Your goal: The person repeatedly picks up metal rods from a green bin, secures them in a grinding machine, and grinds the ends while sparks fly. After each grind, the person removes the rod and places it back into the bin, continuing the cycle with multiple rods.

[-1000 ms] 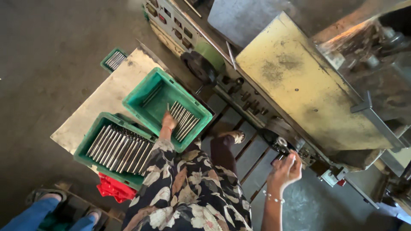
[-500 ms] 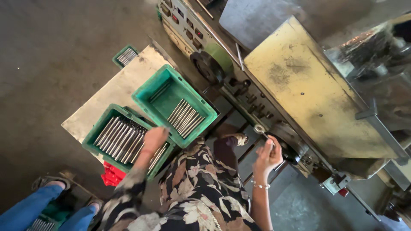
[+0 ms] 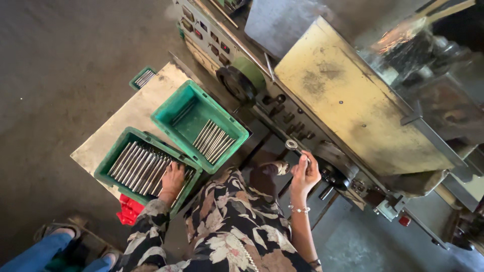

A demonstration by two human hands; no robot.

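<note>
While the floral sleeves filled the bottom of the view, the left hand (image 3: pixel 172 177) was seen lowered into the nearer green crate (image 3: pixel 117 153), its fingers curled down among the metal rods (image 3: pixel 138 167) lying side by side there; whether a rod was actually gripped could not be told. The right hand (image 3: pixel 304 174) was held up beside the machine, closed around a short metal piece with a ring-shaped end (image 3: pixel 291 145), which was kept just at the machine's front edge, apparently so that it could be offered to the working parts. A red object (image 3: pixel 128 210) was partly tucked under the near crate. Just beyond, a second green crate (image 3: pixel 177 108) was set touching the first, with a smaller batch of rods (image 3: pixel 214 141) laid in one corner, the two lots thus being kept apart. Both crates were rested on a pale board (image 3: pixel 118 126) on the floor, within arm's reach. Farther off, the yellow-covered machine (image 3: pixel 353 100) was seen, with a dark wheel (image 3: pixel 234 83) at its side and a small green tray (image 3: pixel 142 78) of rods beyond the board.
</note>
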